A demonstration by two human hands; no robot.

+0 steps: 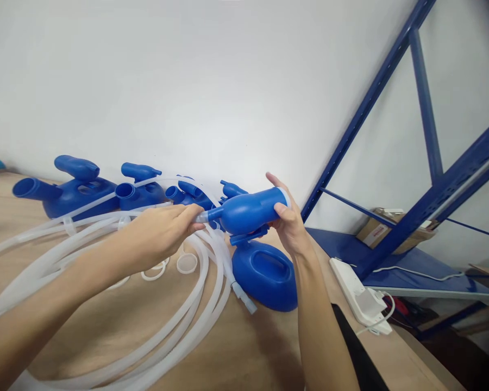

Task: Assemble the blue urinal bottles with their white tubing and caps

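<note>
A blue bottle-shaped part (248, 212) is held up between my hands, tilted, its narrow neck toward the left. My left hand (173, 225) is closed on the clear connector (202, 217) of a hose at that neck. Around the wide end, with its white rim, my right hand (287, 217) has its thumb and fingers wrapped. Just below is a blue container with a handle opening (264, 277); whether it is joined to the held part is hard to tell. Loops of translucent hose (187, 315) lie on the wooden table (244, 347) beneath my left arm.
More blue containers (79, 198) stand along the wall at the back left. White rings and a round cap (187, 263) lie among the hoses. At right are a white power strip (354, 288), a blue metal shelf (391, 239) and a cardboard box (375, 231).
</note>
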